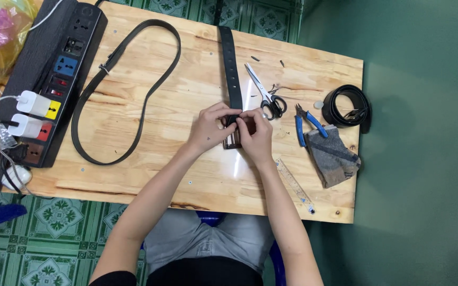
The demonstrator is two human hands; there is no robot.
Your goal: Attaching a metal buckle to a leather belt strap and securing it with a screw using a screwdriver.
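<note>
**Black leather belt strap with metal buckle: item in hand**

Black leather belt strap (232,69) runs from the desk's far edge to its middle, punched holes along it, flat. My left hand (208,130) and right hand (255,135) both pinch its end at the metal buckle (232,142). Likely light, pliant, smooth; best held near the buckle. Scissors (265,95) lie just beside.

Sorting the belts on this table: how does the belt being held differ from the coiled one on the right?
The held belt lies straight across the table, both hands at its buckle end; the coiled belt sits rolled up, untouched. The held belt shows a row of holes; the coiled belt shows none. Both are black.
</note>
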